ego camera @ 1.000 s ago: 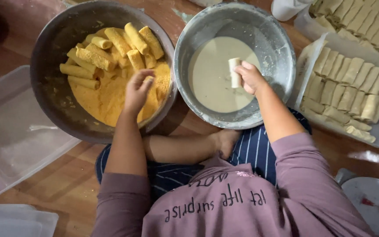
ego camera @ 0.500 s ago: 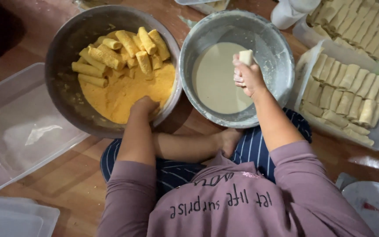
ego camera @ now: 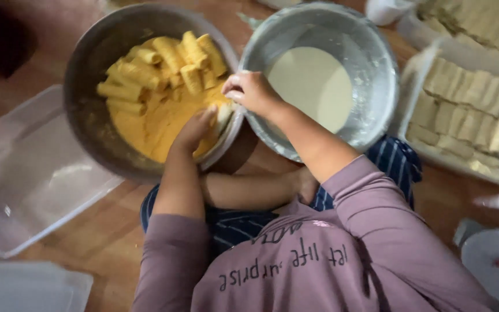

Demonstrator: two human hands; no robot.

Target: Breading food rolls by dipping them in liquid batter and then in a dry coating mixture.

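A: The pale wet roll (ego camera: pixel 224 117) is seen just inside the near rim of the round metal bowl of yellow crumbs (ego camera: pixel 88 86), against the left hand (ego camera: pixel 194 130).

B: Left fingers lie flat, gripping nothing; the right hand (ego camera: pixel 252 91) is curled above that rim, its hold unclear.

Both forearms reach forward, sleeves at the elbows. The left hand (ego camera: pixel 194 130) lies flat, fingers extended; the right hand (ego camera: pixel 249 91) curls loosely beside it.
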